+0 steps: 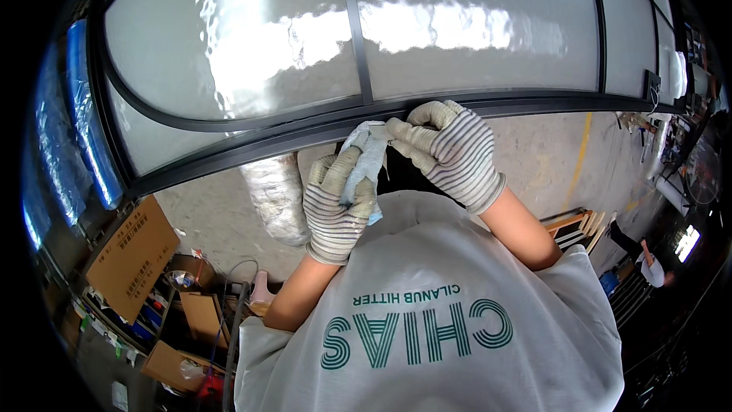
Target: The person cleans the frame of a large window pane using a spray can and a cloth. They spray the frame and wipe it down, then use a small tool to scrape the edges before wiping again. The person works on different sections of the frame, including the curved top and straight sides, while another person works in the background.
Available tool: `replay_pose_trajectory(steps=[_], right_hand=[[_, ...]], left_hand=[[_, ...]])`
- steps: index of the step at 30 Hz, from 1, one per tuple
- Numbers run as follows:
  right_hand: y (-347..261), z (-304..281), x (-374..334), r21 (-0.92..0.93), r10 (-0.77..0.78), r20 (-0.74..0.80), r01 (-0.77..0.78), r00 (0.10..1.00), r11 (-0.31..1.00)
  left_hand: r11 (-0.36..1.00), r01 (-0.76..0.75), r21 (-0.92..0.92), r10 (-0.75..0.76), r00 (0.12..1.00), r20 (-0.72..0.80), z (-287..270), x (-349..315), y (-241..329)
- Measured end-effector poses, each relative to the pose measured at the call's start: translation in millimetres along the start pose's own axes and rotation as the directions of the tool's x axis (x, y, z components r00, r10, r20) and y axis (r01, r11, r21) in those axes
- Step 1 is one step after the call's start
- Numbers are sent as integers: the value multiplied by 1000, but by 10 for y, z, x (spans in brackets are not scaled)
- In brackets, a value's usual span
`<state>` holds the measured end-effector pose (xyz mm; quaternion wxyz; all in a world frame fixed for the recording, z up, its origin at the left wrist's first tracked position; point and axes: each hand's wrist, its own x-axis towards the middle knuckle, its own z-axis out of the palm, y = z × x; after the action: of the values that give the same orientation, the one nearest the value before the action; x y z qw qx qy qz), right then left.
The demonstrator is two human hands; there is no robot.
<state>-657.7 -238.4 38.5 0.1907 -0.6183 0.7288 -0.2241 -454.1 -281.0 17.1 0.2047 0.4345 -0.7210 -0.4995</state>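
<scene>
In front of my chest, my left hand [338,206] in a striped knit work glove is closed around a crumpled pale blue cloth [367,159]. Part of the cloth hangs out below the fingers. My right hand [451,149], gloved the same way, has its fingers pinched together at the upper edge of the cloth. A small greyish edge shows between the hands, too small to name. Both hands are close to the near rail of a black-framed glass panel [252,143], which has frosted panes, dark bars and a curved corner at the left.
Blue plastic-wrapped rolls [91,122] stand at the left. Below them are a cardboard sheet [133,255] and several boxes. A plastic-wrapped bundle [276,198] lies under the panel. At the right are a wooden frame [576,225], a fan [700,172] and another person [650,267].
</scene>
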Motion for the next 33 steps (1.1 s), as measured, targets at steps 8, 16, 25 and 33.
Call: replay_pose_trajectory(steps=[8, 16, 25, 33], right_hand=[[-57, 61, 62, -57, -55, 24, 56, 998, 997], [221, -214, -162, -131, 46, -13, -47, 999, 990], [1025, -742, -805, -169, 240, -134, -261, 961, 950], [2188, -1398, -1445, -122, 328, -210, -358, 921, 926]], left_hand=[[995, -47, 86, 37, 992, 122, -72, 40, -15], [978, -152, 144, 113, 962, 248, 267, 211, 116], [922, -351, 164, 244, 854, 459, 1311, 453, 517], [839, -524, 145, 416, 790, 450, 2688, 649, 1154]])
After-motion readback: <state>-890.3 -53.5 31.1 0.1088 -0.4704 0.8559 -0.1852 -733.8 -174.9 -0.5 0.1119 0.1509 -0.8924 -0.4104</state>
